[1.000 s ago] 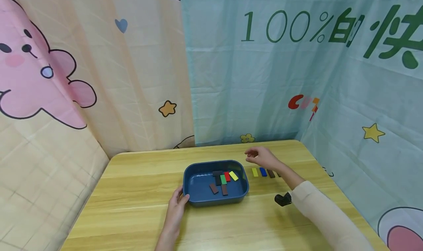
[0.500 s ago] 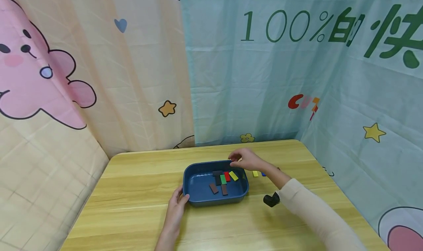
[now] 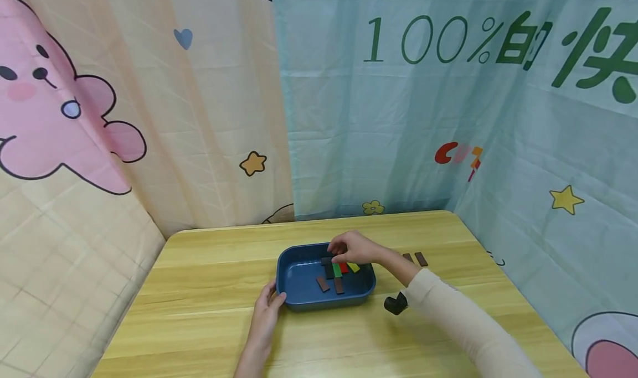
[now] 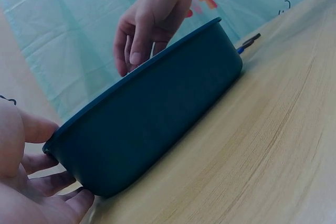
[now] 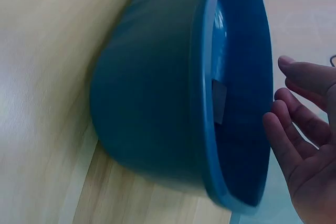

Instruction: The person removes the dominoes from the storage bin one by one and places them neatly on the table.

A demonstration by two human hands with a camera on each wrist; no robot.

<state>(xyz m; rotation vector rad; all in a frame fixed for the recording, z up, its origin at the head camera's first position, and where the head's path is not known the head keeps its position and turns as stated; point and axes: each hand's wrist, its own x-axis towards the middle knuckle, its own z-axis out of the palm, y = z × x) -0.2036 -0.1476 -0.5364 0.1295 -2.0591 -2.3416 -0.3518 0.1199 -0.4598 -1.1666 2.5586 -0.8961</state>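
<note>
The deep blue tray [image 3: 324, 299] stands on the wooden table [image 3: 199, 289], with patterned curtains [image 3: 329, 118] hanging close behind. From here, the person's left hand [image 3: 265, 316] grips its near left corner, thumb over the rim and fingers beneath. The right hand [image 3: 355, 248] hangs above the far side, fingers bent and thumb close to them; I can't tell whether anything sits between the tips. In the tray lie black, green [image 3: 336, 270], red, yellow and brown tiles, the hand covering part of the red and yellow ones. A black device [image 3: 396, 304] juts from the pale sleeve [image 3: 463, 317]. Two brown tiles on the table show past the right wrist, one partly covered; a blue tile [image 4: 240, 50] shows only from the left wrist, mostly behind the tray. From the right wrist, one greyish piece [image 5: 219, 102] inside is too dim to name.
</note>
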